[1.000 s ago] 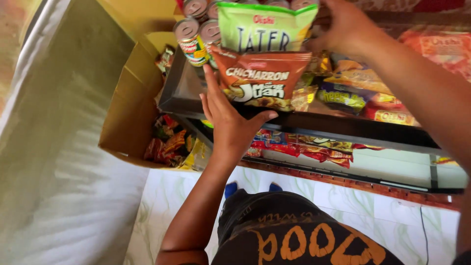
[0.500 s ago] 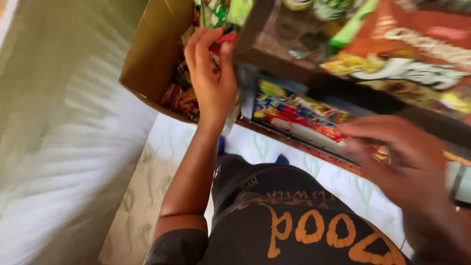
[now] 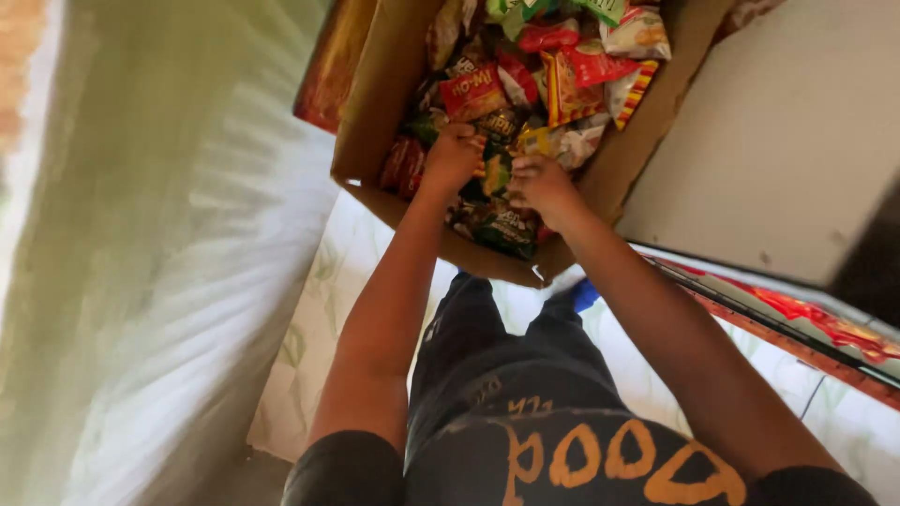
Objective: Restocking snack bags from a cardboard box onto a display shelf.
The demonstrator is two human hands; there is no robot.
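An open cardboard box (image 3: pixel 384 103) stands on the floor, filled with several bright snack packets (image 3: pixel 562 70) in red, yellow and green. Both my hands reach down into its near end. My left hand (image 3: pixel 453 155) is curled into a fist on the packets by a dark one (image 3: pixel 494 122). My right hand (image 3: pixel 541 185) lies close beside it, fingers bent over a yellow packet (image 3: pixel 532 141). A green and yellow packet (image 3: pixel 495 174) sits between the two hands. What lies under the fingers is hidden.
A pale curtain or cloth (image 3: pixel 159 281) fills the left side. A grey board (image 3: pixel 787 141) leans at the upper right, above a shelf edge (image 3: pixel 797 323) with red packets. The patterned white floor (image 3: pixel 309 356) shows below the box, near a blue shoe (image 3: pixel 584 295).
My view has swung down from the shelf to the box. My right hand came down from the shelf into the box beside my left hand, which went deeper among the packets.
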